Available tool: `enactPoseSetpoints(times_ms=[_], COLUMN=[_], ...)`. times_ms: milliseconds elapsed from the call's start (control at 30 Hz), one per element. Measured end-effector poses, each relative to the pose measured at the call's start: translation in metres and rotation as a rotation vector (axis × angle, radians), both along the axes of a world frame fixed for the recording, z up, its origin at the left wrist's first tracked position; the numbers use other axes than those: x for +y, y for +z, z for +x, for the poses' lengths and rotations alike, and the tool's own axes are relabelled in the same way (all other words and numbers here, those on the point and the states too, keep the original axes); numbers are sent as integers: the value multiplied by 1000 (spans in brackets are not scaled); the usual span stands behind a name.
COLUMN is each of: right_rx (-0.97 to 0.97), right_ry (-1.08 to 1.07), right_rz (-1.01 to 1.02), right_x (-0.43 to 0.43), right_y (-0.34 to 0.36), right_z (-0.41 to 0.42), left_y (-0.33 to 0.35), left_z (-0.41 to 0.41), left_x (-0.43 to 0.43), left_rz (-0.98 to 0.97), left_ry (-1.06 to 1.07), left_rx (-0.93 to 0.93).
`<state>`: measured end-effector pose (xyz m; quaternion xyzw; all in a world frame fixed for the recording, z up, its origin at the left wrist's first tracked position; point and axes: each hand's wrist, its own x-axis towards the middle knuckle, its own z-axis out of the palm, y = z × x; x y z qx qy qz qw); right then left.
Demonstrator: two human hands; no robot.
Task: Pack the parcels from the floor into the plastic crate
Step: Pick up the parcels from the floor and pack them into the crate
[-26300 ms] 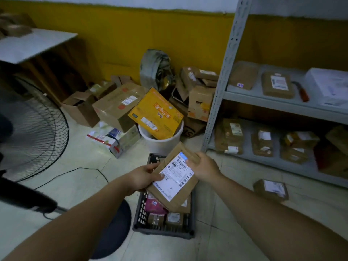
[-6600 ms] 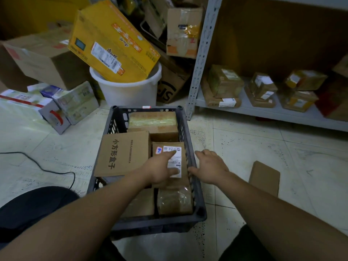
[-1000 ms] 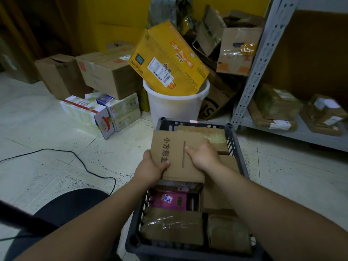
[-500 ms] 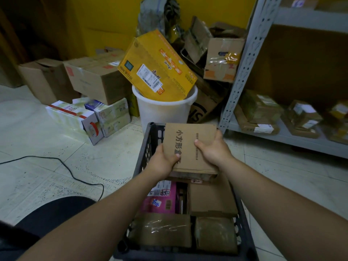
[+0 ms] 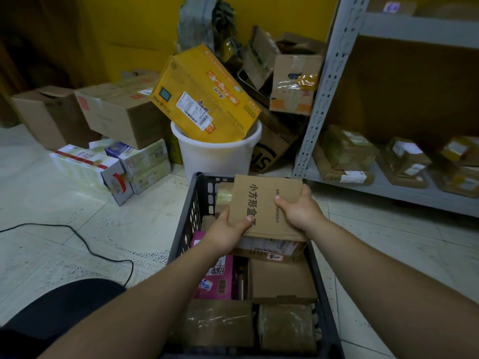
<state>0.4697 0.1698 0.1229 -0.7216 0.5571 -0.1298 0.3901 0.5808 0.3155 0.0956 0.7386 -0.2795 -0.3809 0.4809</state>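
A dark plastic crate point(image 5: 193, 218) stands on the tiled floor in front of me, filled with several parcels. Both hands hold a flat brown cardboard box point(image 5: 267, 200) with black printed characters over the far half of the crate. My left hand point(image 5: 228, 233) grips its near-left corner, thumb on top. My right hand point(image 5: 298, 209) grips its right edge. Under the box lies a labelled parcel point(image 5: 269, 248). Nearer me in the crate sit a pink packet point(image 5: 216, 281), a brown box point(image 5: 281, 281) and two taped brown parcels point(image 5: 217, 322).
A white bucket point(image 5: 215, 156) with a yellow carton point(image 5: 204, 97) leaning in it stands just beyond the crate. Cardboard boxes point(image 5: 119, 112) and white cartons point(image 5: 90, 167) lie to the left. A grey metal shelf point(image 5: 388, 185) with parcels is on the right. A black cable point(image 5: 85, 244) crosses the floor.
The printed brown box has stayed in both hands and shifted slightly toward the far right of the crate; my view has tilted a little.
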Motion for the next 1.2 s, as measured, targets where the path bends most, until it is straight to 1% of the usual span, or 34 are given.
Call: enactPoseSetpoints(times_ms=[367, 433, 500, 533, 600, 700, 733, 767, 833, 900, 933, 1100, 1200], right_rx=[-27, -15, 0, -1, -13, 6, 18, 31, 56, 63, 66, 81, 73], right_ry=[-10, -2, -2, -8, -11, -5, -1, 5, 13, 11, 11, 13, 22], right_rz=[4, 8, 23, 33, 39, 22, 17, 7, -16, -31, -37, -57, -60], right_x=[-17, -22, -26, -28, -30, -36, -38, -39, -41, -42, -43, -44, -43], right_y=[12, 15, 14, 12, 5, -2, -4, -5, -8, -10, -10, -12, -14], right_z=[4, 1, -2, -4, -5, -3, -2, 0, 2, 3, 3, 3, 2], left_y=[1, -4, -12, -18, -33, -56, -60, -65, -76, -89, -94, -106, -102], left_z=[12, 17, 24, 28, 39, 57, 61, 65, 72, 77, 79, 88, 91], left_x=[-6, -11, -19, -23, -32, -47, -51, -55, -64, -72, -74, -72, -66], left_rz=[-54, -38, 1, 33, 116, 305, 386, 452, 516, 496, 487, 442, 456], left_ry=[-17, 7, 74, 105, 113, -14, -51, -85, -143, -166, -161, -107, -132], left_rx=[9, 15, -12, -59, -231, -561, -631, -660, -617, -571, -581, -780, -876])
